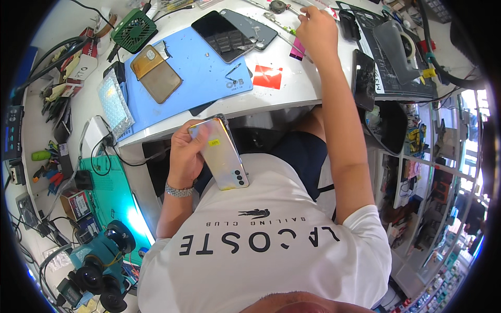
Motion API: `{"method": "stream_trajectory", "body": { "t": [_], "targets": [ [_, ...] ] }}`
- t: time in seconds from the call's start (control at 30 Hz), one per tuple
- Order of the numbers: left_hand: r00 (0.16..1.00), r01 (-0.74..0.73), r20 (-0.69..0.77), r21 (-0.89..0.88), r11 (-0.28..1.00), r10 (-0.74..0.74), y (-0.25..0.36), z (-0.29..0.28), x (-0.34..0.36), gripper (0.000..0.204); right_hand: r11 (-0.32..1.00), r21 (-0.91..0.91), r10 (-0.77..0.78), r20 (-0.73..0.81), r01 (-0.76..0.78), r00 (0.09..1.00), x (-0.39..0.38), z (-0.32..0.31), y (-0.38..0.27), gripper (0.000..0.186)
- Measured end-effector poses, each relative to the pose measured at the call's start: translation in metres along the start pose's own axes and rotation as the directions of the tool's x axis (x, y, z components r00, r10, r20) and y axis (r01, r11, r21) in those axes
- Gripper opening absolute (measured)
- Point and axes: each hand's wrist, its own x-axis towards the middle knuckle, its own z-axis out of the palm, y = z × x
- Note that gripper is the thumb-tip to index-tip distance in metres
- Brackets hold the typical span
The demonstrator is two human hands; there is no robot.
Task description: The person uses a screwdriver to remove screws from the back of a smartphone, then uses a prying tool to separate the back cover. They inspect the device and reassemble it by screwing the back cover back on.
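Note:
My left hand (189, 156), with a metal watch on its wrist, grips a smartphone (222, 159) by its upper left edge. The phone's shiny silver back faces up, with a small yellow sticker and a row of dark camera lenses at its near corner. It is tilted just above my lap, off the desk. My right arm stretches to the far side of the desk. There my right hand (318, 34) has its fingers bent and drawn together; what they hold, if anything, is hidden. Beside it lie thin metal tools (282, 32) and a pink piece (297, 49).
On a blue mat (209, 83) lie a brown-tinted phone case (159, 78) and a black phone (222, 36). A red card (267, 77), another dark phone (363, 78) and a grey tape dispenser (399, 52) sit rightward. A green fan (134, 30) and microscope (99, 266) stand left.

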Motion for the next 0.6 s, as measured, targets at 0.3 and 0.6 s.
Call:
{"method": "stream_trajectory", "body": {
  "t": [0.3,0.6],
  "targets": [
    [1.0,0.013,-0.008,0.014,1.0,-0.013,0.003,-0.001,-0.001,0.026,0.98,-0.195,0.025,-0.001,-0.024,1.0,0.032,-0.02,-0.007,0.02],
    [0.996,0.072,0.059,-0.121,0.99,-0.065,-0.006,-0.022,0.004,0.026,0.397,0.902,0.009,-0.188,0.17,0.982,-0.093,-0.084,-0.138,0.062]
  ]
}}
